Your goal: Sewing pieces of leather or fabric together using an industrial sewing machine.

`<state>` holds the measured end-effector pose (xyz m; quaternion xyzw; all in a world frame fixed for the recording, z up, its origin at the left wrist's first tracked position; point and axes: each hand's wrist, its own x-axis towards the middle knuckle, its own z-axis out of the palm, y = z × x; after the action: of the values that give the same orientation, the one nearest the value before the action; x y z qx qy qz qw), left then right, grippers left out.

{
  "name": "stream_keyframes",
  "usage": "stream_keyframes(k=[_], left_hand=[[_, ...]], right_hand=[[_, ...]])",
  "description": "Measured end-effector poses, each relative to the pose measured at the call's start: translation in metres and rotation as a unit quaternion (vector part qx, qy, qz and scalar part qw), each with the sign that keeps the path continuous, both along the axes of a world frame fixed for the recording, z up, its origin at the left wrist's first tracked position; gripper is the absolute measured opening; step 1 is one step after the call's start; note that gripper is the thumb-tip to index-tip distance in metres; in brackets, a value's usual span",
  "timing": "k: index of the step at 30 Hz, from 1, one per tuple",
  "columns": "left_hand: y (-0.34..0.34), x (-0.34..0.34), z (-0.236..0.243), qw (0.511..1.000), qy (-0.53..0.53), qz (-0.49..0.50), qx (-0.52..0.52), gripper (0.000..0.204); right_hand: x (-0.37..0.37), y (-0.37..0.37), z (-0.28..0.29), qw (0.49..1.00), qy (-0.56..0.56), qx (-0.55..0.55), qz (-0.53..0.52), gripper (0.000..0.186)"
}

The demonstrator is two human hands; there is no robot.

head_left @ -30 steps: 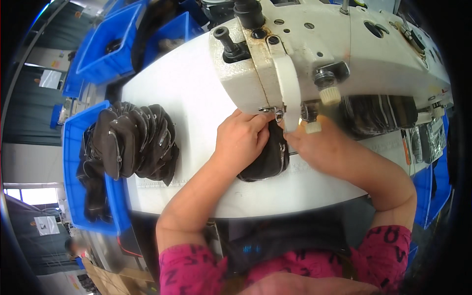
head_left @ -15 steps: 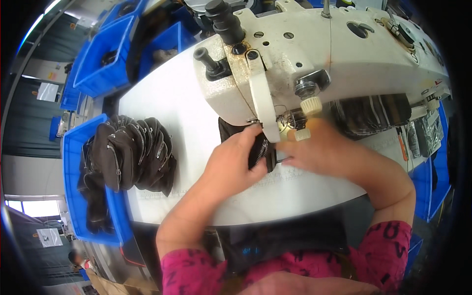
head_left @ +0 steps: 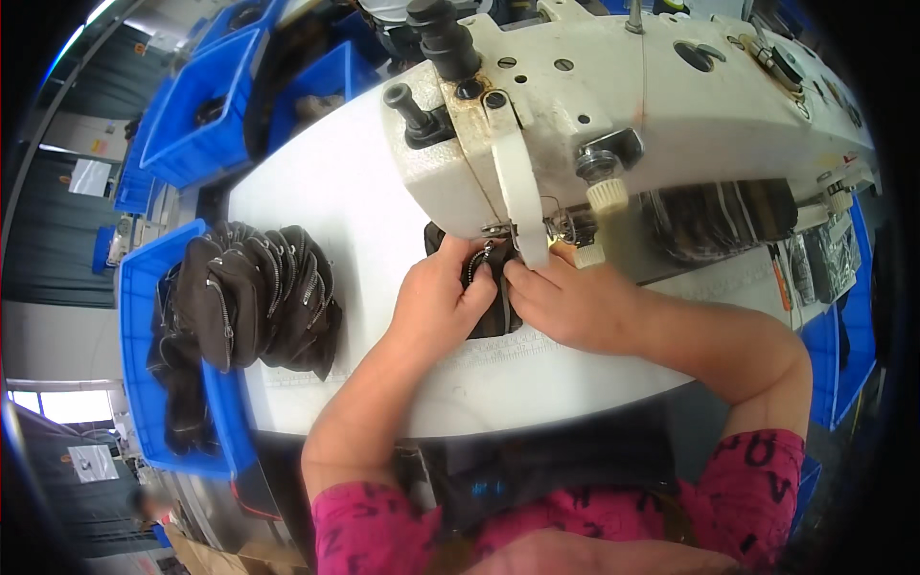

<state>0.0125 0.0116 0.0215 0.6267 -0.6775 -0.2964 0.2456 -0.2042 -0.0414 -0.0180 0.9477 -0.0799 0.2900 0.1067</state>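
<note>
Under the needle area of a white sewing machine (head_left: pixel 537 163) lies a dark zippered pouch (head_left: pixel 494 316). My left hand (head_left: pixel 436 297) is closed on its left side, fingertips at the zipper beside the presser foot. My right hand (head_left: pixel 565 302) grips the pouch's right side, fingers bent just below the machine's white guard (head_left: pixel 517 196); the machine partly hides the pouch and the fingertips.
A pile of dark zippered pouches (head_left: pixel 249 297) leans over a blue bin (head_left: pixel 139 316) at left. Further blue bins (head_left: pixel 168 153) stand behind. More dark fabric pieces (head_left: pixel 724 220), an orange-handled tool (head_left: pixel 779 278) and clear packets (head_left: pixel 829 264) lie at right.
The pouch has turned, its zipper now running up toward the presser foot. My left hand has moved down and left; my right hand has shifted left onto the pouch.
</note>
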Motion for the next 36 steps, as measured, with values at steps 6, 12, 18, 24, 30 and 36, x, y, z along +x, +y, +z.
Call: stream_keyframes(k=[6, 12, 18, 24, 30, 36], left_hand=[[-0.003, -0.011, -0.008, 0.997, -0.032, 0.001, -0.075, 0.032], [-0.004, -0.017, -0.013, 0.974, -0.147, -0.052, -0.167, 0.035], [-0.002, -0.021, -0.013, 0.948, -0.192, -0.143, -0.212, 0.043], [-0.003, -0.019, -0.017, 0.943, -0.201, -0.169, -0.205, 0.045], [0.003, -0.023, -0.007, 0.95, -0.197, -0.169, -0.175, 0.042], [0.001, -0.023, -0.006, 0.952, -0.174, -0.158, -0.194, 0.043]], right_hand=[[0.001, 0.012, -0.007, 0.999, 0.01, 0.011, 0.032, 0.017], [-0.004, 0.018, -0.004, 0.999, 0.012, -0.016, 0.04, 0.016], [-0.011, 0.021, 0.005, 0.996, 0.069, 0.018, 0.044, 0.015], [-0.014, 0.022, 0.01, 0.993, 0.109, 0.041, 0.033, 0.017], [-0.016, 0.021, 0.013, 0.989, 0.127, 0.059, 0.035, 0.015], [-0.015, 0.017, 0.016, 0.99, 0.129, 0.041, 0.039, 0.014]])
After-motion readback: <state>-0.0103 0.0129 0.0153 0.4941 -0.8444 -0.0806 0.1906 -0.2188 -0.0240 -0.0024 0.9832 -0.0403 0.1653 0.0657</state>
